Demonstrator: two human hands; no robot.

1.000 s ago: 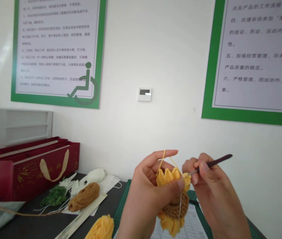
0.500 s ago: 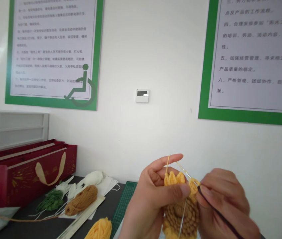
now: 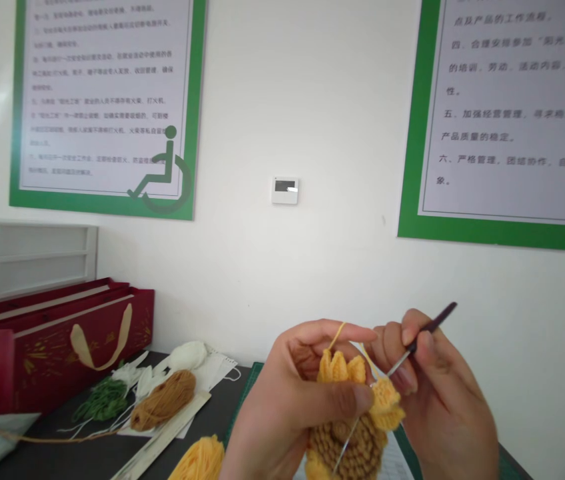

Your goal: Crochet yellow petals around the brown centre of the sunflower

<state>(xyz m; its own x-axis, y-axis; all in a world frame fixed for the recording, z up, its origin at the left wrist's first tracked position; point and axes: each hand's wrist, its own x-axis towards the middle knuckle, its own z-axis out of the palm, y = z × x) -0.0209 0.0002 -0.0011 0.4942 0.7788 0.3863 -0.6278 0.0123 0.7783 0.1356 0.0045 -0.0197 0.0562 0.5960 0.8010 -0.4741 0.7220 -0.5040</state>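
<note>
My left hand (image 3: 307, 393) is closed on a crocheted flower (image 3: 350, 443) with a round brown middle and yellow petals round its edge. Yellow yarn (image 3: 336, 335) loops over its stretched index finger. Between the thumb and fingers of my right hand (image 3: 437, 380) is a crochet hook (image 3: 432, 325) with a dark handle and a silver shaft. The handle points up to the right, and the shaft's tip meets the yellow petals near my left thumb. A thin, metallic-looking strand or needle lies across the brown middle.
On the dark table at left lie a yellow yarn ball (image 3: 197, 460), a brown skein (image 3: 163, 400), green yarn (image 3: 102, 401) and white yarn (image 3: 187, 358). A red gift bag (image 3: 62, 353) stands behind them. A green cutting mat (image 3: 247, 393) lies partly under my left arm.
My right hand has turned the hook, so its handle now points up to the right instead of down. The flower and my left hand have shifted slightly left and down.
</note>
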